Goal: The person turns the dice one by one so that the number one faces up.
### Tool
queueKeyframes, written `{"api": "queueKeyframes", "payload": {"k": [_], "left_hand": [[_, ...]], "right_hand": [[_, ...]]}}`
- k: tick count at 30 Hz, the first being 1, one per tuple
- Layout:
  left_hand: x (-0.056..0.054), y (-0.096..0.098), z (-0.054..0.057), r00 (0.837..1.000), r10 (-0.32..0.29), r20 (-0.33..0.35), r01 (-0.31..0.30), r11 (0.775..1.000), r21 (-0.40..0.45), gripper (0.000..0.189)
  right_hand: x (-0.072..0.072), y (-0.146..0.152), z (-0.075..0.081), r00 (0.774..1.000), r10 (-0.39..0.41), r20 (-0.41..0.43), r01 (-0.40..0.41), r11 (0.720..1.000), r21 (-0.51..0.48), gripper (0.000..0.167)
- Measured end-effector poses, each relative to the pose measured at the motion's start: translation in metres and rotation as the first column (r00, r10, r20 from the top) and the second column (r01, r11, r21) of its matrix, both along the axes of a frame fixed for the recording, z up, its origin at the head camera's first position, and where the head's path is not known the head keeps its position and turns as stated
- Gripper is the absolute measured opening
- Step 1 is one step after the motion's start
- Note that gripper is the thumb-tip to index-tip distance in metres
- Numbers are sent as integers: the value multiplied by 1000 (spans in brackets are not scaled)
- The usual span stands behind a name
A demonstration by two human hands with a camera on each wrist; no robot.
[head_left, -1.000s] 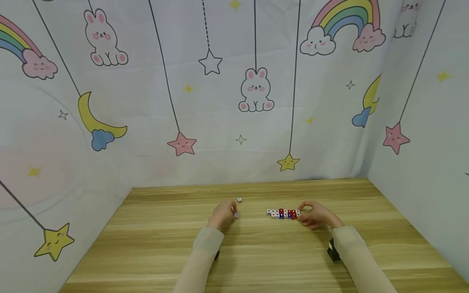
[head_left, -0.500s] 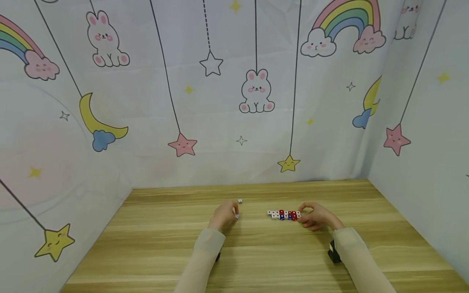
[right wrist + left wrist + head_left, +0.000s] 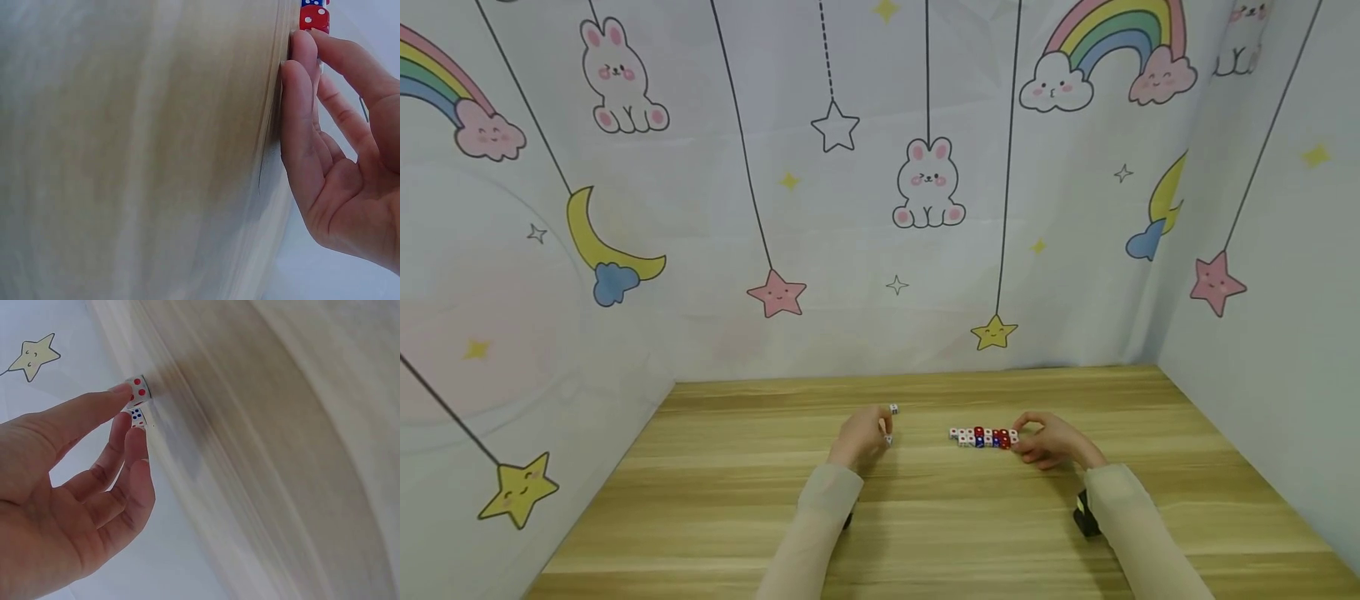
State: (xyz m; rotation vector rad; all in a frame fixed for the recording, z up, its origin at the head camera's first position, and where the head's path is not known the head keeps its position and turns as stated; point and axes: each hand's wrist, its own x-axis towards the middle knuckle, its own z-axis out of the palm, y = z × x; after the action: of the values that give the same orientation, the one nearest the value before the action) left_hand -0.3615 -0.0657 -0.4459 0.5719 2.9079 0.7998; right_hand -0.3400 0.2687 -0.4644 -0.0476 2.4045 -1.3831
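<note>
At the right end of a double row of dice (image 3: 983, 437), mostly white with some red and blue, my right hand (image 3: 1056, 442) holds the end dice with thumb and fingertips. A red die (image 3: 314, 19) shows just past those fingertips in the right wrist view, and the end dice are mostly hidden. Farther left, my left hand (image 3: 859, 437) pinches a white die with red dots (image 3: 139, 389) between thumb and index finger, low over the table. Just beyond it, close to the index fingertip, is another white die with blue dots (image 3: 137, 416).
The wood-grain table (image 3: 925, 533) carries the dice. Behind and at both sides hang white cloth walls (image 3: 850, 333) printed with rabbits, stars and rainbows. A stretch of tabletop lies between the left hand and the row.
My left hand has shifted slightly to the right and away, its index finger now close to the far die. The right hand and the row stay in place; the head view has shifted slightly.
</note>
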Motion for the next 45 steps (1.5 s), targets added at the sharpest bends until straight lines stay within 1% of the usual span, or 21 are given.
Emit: {"api": "queueKeyframes", "payload": {"k": [6, 11, 17, 24, 26, 29, 36, 40, 45], "left_hand": [[0, 0, 1, 1000, -15, -19, 15, 1000, -5, 11], [1, 1, 2, 1000, -6, -17, 6, 1000, -11, 9], [2, 0, 3, 1000, 3, -11, -3, 1000, -25, 5], [1, -1, 2, 1000, -9, -23, 9, 999, -34, 4], [1, -1, 2, 1000, -12, -18, 11, 999, -36, 4], [2, -2, 2, 1000, -15, 7, 15, 1000, -24, 6], [2, -3, 2, 997, -5, 75, 5, 1000, 6, 22], [1, -4, 1, 996, 7, 84, -9, 1000, 16, 24], [1, -5, -1, 997, 23, 69, -24, 1000, 12, 17]], "right_hand": [[0, 1, 1, 1000, 4, 0, -4, 1000, -6, 36], [0, 0, 1, 1000, 6, -4, -6, 1000, -4, 36], [0, 0, 1, 1000, -13, -2, 13, 1000, -4, 33], [-1, 0, 1, 1000, -2, 7, 2, 1000, -17, 34], [-1, 0, 2, 1000, -3, 5, 3, 1000, -15, 34], [0, -1, 2, 1000, 0, 1, 0, 1000, -9, 34], [0, -1, 3, 1000, 2, 5, -2, 1000, 7, 36], [0, -1, 3, 1000, 15, -4, -15, 1000, 9, 38], [0, -2, 4, 1000, 13, -9, -12, 1000, 9, 38]]}}
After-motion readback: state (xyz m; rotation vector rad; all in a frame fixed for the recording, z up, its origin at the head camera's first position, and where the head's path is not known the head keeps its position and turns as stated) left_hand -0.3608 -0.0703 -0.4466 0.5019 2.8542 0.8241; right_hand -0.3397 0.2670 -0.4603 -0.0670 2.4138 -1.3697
